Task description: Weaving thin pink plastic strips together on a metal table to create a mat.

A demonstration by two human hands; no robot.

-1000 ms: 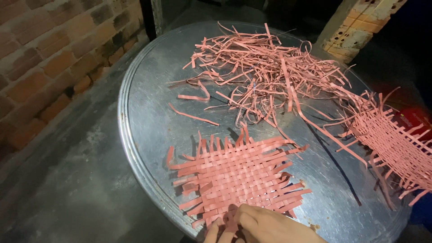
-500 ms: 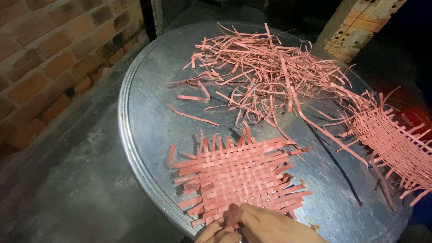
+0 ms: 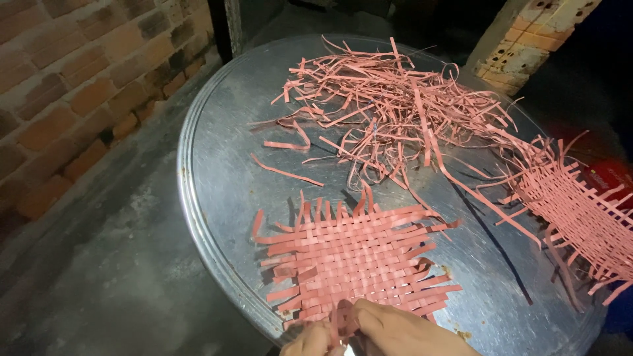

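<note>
Hands now further up into view than a second ago — both at the near edge of the woven mat (image 3: 353, 260), thumbs and fingers more exposed, mat shifted only slightly on the worktop (image 3: 217, 178). Reads as work continuing on the near edge of the weave, not a reposition.

Left hand (image 3: 310, 339): fingers pinched together on a strip end sticking out of the mat's near border — closed grip, thin strip between fingertips. Right hand (image 3: 402, 333): curled over the same spot, fingertips meeting the left's at that strip; touching the mat edge, partly cut off by frame bottom, so full grip not visible — looks clenched on the strip.

Mat lies flat directly ahead of the hands, touching them at its near edge, loose ends fanning out on all sides. Beyond it, further from the hands: pile of loose pink strips (image 3: 389, 112). Off to the right of the hands, well apart: second woven piece (image 3: 580, 217), looser weave, hanging over the worktop rim. Brick wall (image 3: 72, 86) away to the left.
</note>
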